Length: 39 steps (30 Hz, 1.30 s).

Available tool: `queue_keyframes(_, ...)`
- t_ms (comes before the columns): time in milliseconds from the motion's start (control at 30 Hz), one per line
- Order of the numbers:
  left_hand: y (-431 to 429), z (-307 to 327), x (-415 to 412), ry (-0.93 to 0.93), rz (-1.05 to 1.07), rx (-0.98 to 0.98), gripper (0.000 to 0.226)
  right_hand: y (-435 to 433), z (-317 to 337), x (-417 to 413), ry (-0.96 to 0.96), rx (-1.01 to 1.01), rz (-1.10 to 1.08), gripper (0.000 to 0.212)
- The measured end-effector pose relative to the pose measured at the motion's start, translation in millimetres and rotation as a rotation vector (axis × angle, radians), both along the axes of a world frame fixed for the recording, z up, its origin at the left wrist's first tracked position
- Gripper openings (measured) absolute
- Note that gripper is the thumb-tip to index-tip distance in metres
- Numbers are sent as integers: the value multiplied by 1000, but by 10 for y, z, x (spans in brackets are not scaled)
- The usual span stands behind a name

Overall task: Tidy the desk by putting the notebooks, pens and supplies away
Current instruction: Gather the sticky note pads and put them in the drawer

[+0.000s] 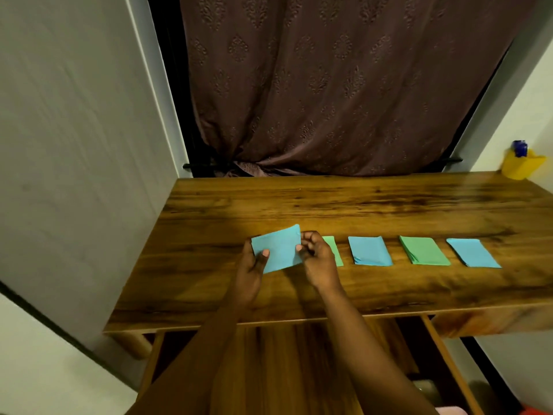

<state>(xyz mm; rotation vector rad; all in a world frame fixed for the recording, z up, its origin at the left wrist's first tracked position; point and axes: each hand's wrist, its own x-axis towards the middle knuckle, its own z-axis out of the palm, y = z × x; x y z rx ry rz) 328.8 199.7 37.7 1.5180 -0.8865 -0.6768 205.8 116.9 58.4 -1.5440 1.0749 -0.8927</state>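
A blue paper pad (279, 248) is lifted just above the wooden desk (299, 205), held from both sides. My left hand (253, 268) grips its left edge with the thumb on top. My right hand (317, 259) pinches its right edge. A green pad (334, 250) lies on the desk right behind my right hand, partly hidden by it. Further right lie a blue pad (370, 251), a green pad (423, 251) and another blue pad (472, 252), all flat in a row.
A yellow holder (522, 166) with a blue item in it stands at the desk's far right corner. An open drawer (299, 354) sticks out under the desk's front edge, below my arms. A brown curtain hangs behind the desk; walls close in on both sides.
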Motion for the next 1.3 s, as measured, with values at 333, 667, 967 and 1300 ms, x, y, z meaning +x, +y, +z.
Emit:
queue_keyframes(333,143,-386,227,-351,75,254,33,45,-557,22,230,-109,-6,22)
queue_keyframes(667,488,-295,219,-135,138,177,36,290,-466,-53,190,55,122,17)
queue_keyframes(967,1862,-337,65,-240,142,283,33,1350,-753,-112,47,483,232,14)
queue_keyframes(1300,2382,-1002,182,-705,272,714,63,1429,-1590,482,255,751,117,33)
